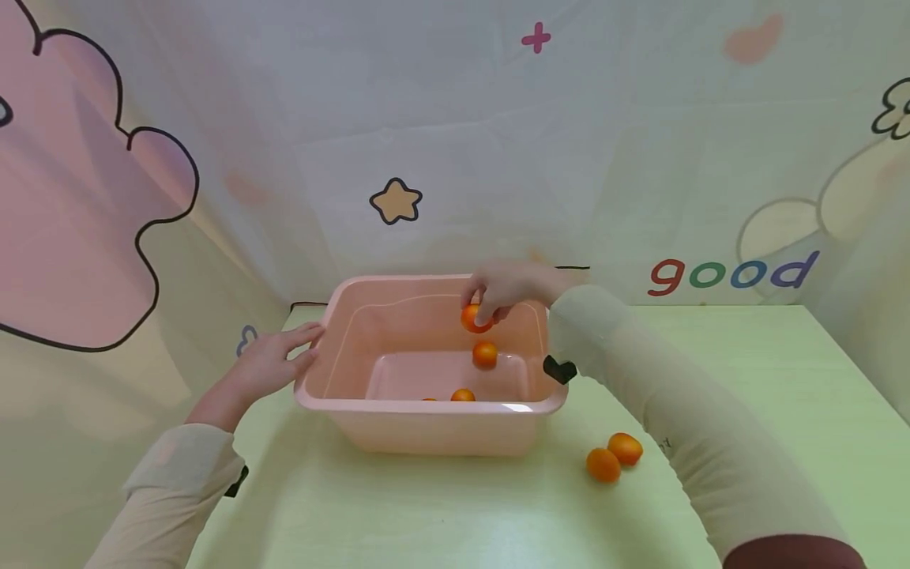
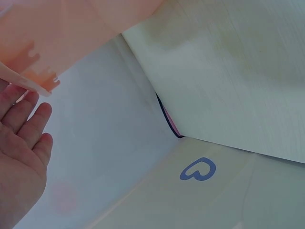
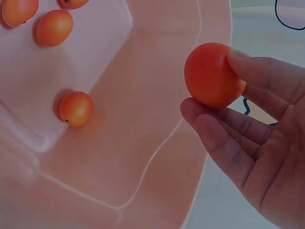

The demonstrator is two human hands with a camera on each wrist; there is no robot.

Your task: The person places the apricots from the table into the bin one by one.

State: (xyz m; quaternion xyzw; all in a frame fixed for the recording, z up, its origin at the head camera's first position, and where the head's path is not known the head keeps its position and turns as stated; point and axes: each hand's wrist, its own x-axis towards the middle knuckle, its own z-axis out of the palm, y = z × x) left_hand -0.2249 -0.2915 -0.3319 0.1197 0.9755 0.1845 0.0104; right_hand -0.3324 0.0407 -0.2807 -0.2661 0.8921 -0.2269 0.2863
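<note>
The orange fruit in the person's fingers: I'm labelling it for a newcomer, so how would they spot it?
Find the pink tub on the green table. Above its far right corner, the right hand pinches one orange fruit. Unlike the others, it is held in the air.

One pink basin [image 1: 426,431], six small orange fruits [image 1: 485,354], two hands [image 1: 273,359].

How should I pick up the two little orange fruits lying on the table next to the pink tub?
Take one at a time. Each of the two orange fruits is small, round and smooth, so pinch it across its middle with thumb and fingertips, coming straight down from above. They look like they touch, so start with the nearer one, from its free outer side. The pink tub isn't in the way.
</note>
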